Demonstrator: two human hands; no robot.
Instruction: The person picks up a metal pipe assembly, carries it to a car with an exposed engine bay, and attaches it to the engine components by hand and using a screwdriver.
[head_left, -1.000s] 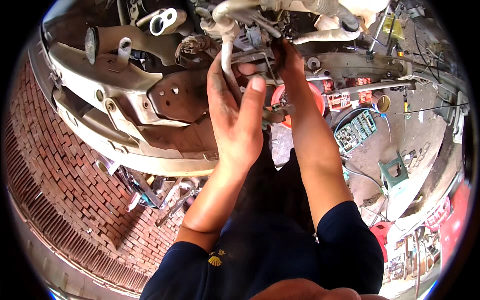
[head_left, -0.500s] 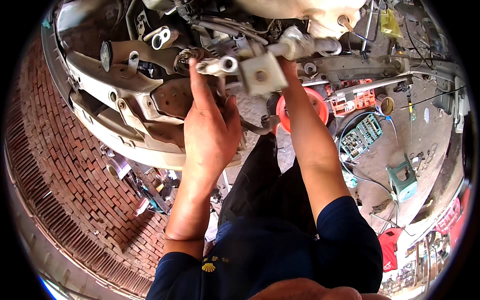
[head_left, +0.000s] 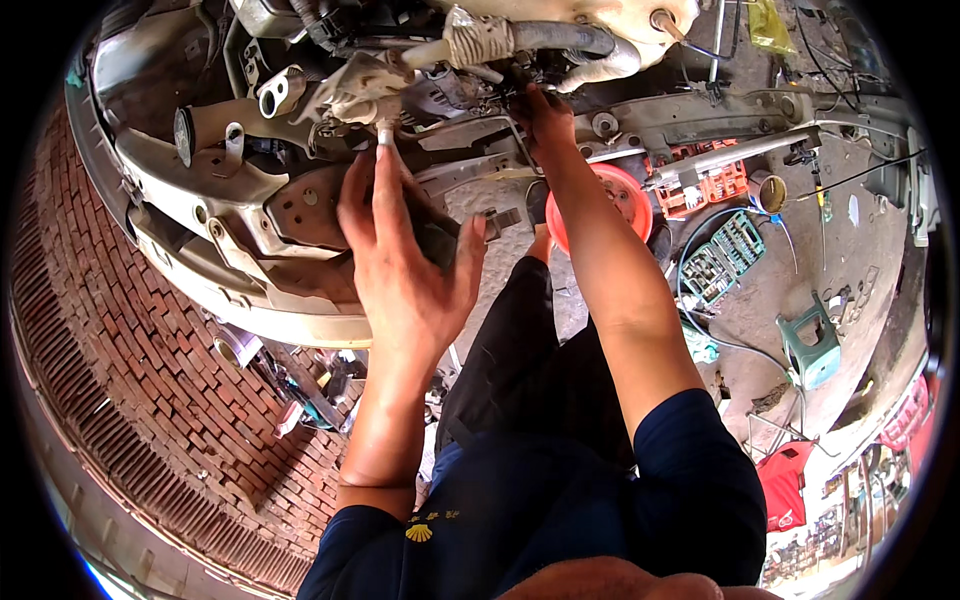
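A pale metal pipe assembly [head_left: 368,88] with a corrugated section [head_left: 478,38] lies across the engine bay. My left hand [head_left: 400,265] is below it, fingers stretched and thumb apart. The index fingertip touches the end of a small fitting [head_left: 385,134] on the assembly. Behind this hand, a dark bent pipe [head_left: 432,215] shows between thumb and fingers. Farther right, my right hand [head_left: 552,125] reaches in by the front crossmember [head_left: 690,122], its fingers curled near dark parts. What they hold, if anything, is hidden. A grey hose [head_left: 575,38] curves above that hand.
A red round basin [head_left: 612,200] stands on the floor below my right forearm. Beside it are an orange tool case [head_left: 700,180], a green socket set [head_left: 725,258] and a green stool [head_left: 810,345]. The car's bumper frame [head_left: 270,315] curves along the left, near brick paving [head_left: 150,330].
The pipe assembly has moved up and left, from in front of my hands to the engine bay. My right hand, partly hidden behind it before, is now visible. My left fingers are more spread.
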